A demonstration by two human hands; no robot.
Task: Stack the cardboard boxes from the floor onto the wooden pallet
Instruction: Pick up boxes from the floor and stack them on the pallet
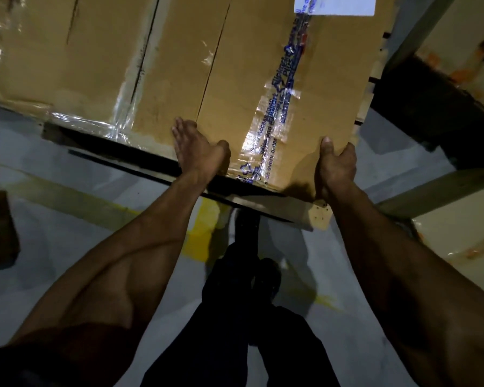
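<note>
Placing step, by the look of it: cardboard box (263, 88) already up on the wooden pallet (320, 216), near edge overhanging or sitting just at the pallet's front board, being pushed or squared into place beside a second box (62, 60) to its left. Left hand (199, 152) laid flat on the top of the box, fingers straight and spread toward the seam between the two boxes, palm pressing at the near edge; nothing gripped. Right hand (337, 166) hooked round the near right corner, thumb on top, fingers curled under or behind the corner and mostly out of sight, so a firm hold there. Printed blue packing tape (274, 107) running down the top of the box between the two hands; a white label (336, 4) at the far end, cut off by the frame. Next move, probably: shove forward and to the left until flush with the neighbour and fully over the pallet, then release and turn back for another box. Calls for even pressure from both hands so the box slides without twisting, and for freeing the fingers before the corner settles. Hard to tell: whether the box rests fully on the pallet or is partly carried, how deep the pallet runs, how many boxes lie behind. No floor boxes in view; dim light, dark shapes at right and lower left unidentifiable.
</note>
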